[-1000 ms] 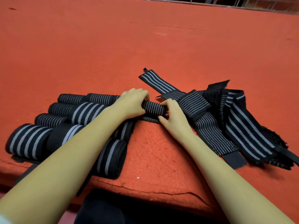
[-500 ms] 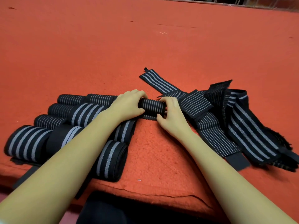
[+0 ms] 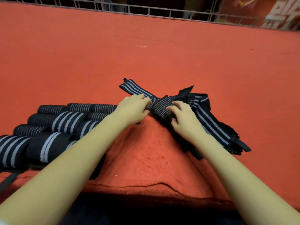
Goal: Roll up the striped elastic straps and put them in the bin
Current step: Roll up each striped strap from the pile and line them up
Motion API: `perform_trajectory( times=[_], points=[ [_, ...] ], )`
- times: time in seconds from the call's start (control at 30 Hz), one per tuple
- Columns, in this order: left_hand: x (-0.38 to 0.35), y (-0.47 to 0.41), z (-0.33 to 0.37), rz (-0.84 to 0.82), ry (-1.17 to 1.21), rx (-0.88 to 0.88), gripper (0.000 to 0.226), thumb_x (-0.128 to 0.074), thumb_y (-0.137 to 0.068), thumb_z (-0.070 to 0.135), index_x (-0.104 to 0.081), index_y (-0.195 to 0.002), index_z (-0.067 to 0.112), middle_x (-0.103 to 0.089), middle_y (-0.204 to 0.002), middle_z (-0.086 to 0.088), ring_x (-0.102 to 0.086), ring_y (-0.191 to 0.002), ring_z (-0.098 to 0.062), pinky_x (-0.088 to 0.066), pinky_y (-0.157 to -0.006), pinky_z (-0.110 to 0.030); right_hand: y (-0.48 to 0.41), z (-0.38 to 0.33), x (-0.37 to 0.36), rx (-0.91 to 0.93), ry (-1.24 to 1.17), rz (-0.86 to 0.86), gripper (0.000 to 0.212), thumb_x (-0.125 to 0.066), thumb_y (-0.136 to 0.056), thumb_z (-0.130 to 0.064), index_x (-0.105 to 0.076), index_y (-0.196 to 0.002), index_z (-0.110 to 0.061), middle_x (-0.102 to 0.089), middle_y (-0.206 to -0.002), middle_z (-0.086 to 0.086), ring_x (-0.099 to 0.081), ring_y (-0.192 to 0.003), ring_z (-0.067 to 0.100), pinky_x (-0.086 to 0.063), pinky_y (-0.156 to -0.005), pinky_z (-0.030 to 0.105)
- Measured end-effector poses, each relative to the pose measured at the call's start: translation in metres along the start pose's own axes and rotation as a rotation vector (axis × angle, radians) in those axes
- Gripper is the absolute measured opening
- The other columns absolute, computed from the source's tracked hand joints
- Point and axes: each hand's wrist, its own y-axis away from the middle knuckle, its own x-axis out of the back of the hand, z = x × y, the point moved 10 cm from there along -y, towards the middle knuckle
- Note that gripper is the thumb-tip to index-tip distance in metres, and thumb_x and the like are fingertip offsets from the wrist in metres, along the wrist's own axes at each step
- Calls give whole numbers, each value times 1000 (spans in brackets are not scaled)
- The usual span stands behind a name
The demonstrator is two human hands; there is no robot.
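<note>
From my view's lower corners 2 forearms [image 3: 73, 153] rise; left hand [image 3: 133, 109] and right hand [image 3: 185, 120] (fingers [image 3: 172, 108] curled) pinch the strap [image 3: 162, 106] mid-frame.

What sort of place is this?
Probably a workshop or packing bench: a table covered in red felt, rolled straps grouped near loose straps, and a wire rack along the far edge.

No lettering, label, brand or number can be read on the striped straps [image 3: 211, 120] or the red felt tabletop [image 3: 81, 62]; the patterned red-and-white panel [image 3: 282, 12] in the far corner is too blurred to read.
</note>
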Motion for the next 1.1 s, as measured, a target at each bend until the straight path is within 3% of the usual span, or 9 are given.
perform_trajectory(
  times=[0.2, 0.3, 0.43, 0.67, 0.8, 0.87, 0.97, 1.1],
  points=[
    [-33, -15, 91, -63, 53, -79, 61, -51, -92, 53, -37, -143, 23, -40, -142, -5, -39, -129, -29, -39, -102, -44, 45, 80, -1, -182, 220, -191, 52, -51, -95, -37, -41, -144, -24, -22, -158, 6, -17, -144, 30, -11, -118, 37],
    [-63, -12, 116, -178, 86, -75, 70, -51, -87, 64, -35, -145, 29, -33, -149, -3, -28, -137, -29, -34, -109, -45, 60, 110, 0, -284, 156, -201, 54, -46, -95, -52, -39, -144, -30, -32, -154, 6, -18, -145, 27, -12, -119, 38],
    [-76, -10, 116, -192, 183, -36, 56, -53, -88, 60, -46, -138, 34, -31, -151, 0, -17, -142, -27, -29, -110, -47, 62, 123, 3, -280, 171, -216, 51, -50, -96, -40, -39, -145, -31, -43, -146, 3, -28, -140, 24, -20, -114, 36],
    [-61, -14, 111, -104, 121, -35, 53, -54, -91, 52, -43, -136, 27, -38, -139, 0, -34, -128, -25, -34, -103, -42, 60, 127, 29, -312, 69, 18, 45, -47, -91, -6, -58, -133, -20, -54, -122, 5, -52, -116, 27, -36, -94, 39],
    [-44, -19, 79, 41, 136, 67, 64, -59, -91, 44, -32, -146, 25, -28, -150, -8, -26, -136, -29, -31, -108, -44, 67, 160, 56, -497, 44, 122, 41, -49, -91, -12, -57, -131, -14, -51, -126, 10, -52, -116, 33, -39, -95, 43],
    [-51, -21, 61, -16, 192, 144, 70, -59, -92, 43, -25, -150, 26, -16, -157, -13, -19, -142, -33, -26, -113, -45, 73, 180, 59, -610, 1, 84, 43, -51, -91, -19, -55, -134, -12, -46, -129, 16, -45, -121, 36, -38, -100, 43],
    [-69, -20, 60, -160, 348, 170, 70, -57, -93, 45, -23, -152, 28, -8, -160, -13, -25, -142, -35, -23, -116, -38, 79, 184, 56, -674, 29, 8, 46, -55, -90, -26, -53, -134, -13, -39, -134, 18, -35, -125, 38, -34, -103, 43],
    [-59, -16, 69, -40, 232, 160, 57, -53, -95, 43, -36, -146, 26, -22, -156, -9, -29, -138, -32, -30, -111, -43, 68, 133, 69, -400, 97, 187, 32, -60, -85, -14, -62, -116, -7, -43, -132, 18, -40, -120, 38, -37, -99, 44]
  ],
)
